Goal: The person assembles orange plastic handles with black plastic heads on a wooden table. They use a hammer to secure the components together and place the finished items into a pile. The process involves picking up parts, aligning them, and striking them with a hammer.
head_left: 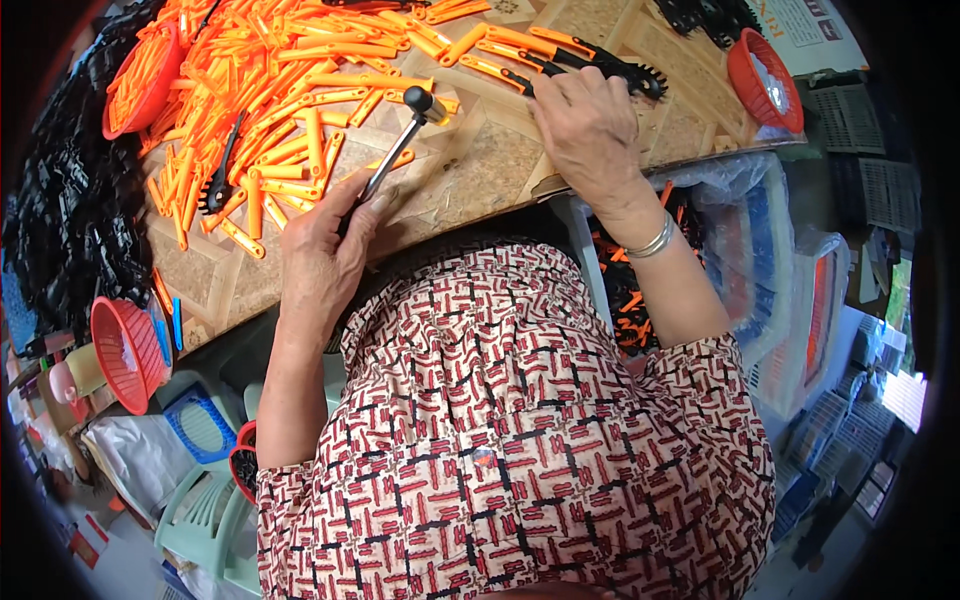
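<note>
My left hand (325,250) grips the metal handle of a small hammer (400,145), whose black head is raised over the tabletop. My right hand (590,130) rests on the table and pins down an orange plastic handle with a black toothed end (590,62). A big heap of loose orange plastic handles (290,90) covers the table ahead of my left hand. One black toothed piece (215,190) lies among them.
A mass of black toothed parts (70,200) fills the left side. Red plastic baskets stand at the far left (140,80), lower left (125,350) and top right (765,80). A clear bin (760,260) of assembled pieces sits to my right, below the table edge (480,210).
</note>
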A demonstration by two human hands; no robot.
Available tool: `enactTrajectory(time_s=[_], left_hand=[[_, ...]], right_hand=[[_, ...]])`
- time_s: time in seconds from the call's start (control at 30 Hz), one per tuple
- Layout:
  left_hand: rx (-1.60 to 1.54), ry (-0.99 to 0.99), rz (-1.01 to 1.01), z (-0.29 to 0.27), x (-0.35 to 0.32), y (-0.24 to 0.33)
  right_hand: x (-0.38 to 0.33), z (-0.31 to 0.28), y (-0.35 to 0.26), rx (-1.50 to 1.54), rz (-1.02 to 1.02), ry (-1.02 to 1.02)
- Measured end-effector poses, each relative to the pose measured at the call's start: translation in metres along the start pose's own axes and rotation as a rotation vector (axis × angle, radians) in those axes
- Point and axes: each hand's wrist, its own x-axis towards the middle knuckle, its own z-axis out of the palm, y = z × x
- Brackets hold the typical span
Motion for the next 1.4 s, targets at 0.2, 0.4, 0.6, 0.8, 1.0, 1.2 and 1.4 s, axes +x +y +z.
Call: enactTrajectory(time_s=[0.2,0.4,0.6,0.8,1.0,1.2,1.4], left_hand=[[0.147,0.095,-0.147,-0.016,0.009,0.004],[0.334,-0.031,0.165,-0.004,0.036,0.021],[0.495,-0.096,0.233,0.008,0.053,0.027],[-0.052,-0.246,-0.014,0.009,0.060,0.039],[-0.706,-0.415,-0.268,0.043,0.059,0.057],[-0.655,-0.360,-0.320,0.061,0.062,0.045],[-0.558,-0.320,-0.272,0.065,0.057,0.044]], right_hand=[[-0.007,-0.009,-0.013,0.187,0.011,0.048],[-0.042,-0.045,-0.042,0.436,0.122,-0.083],[-0.080,-0.045,-0.060,1.275,0.765,-0.359],[-0.088,-0.029,-0.060,1.495,0.993,-0.513],[-0.081,-0.025,-0.066,1.416,0.932,-0.538],[-0.077,-0.026,-0.058,1.548,0.897,-0.671],[-0.080,-0.022,-0.063,1.625,0.935,-0.564]])
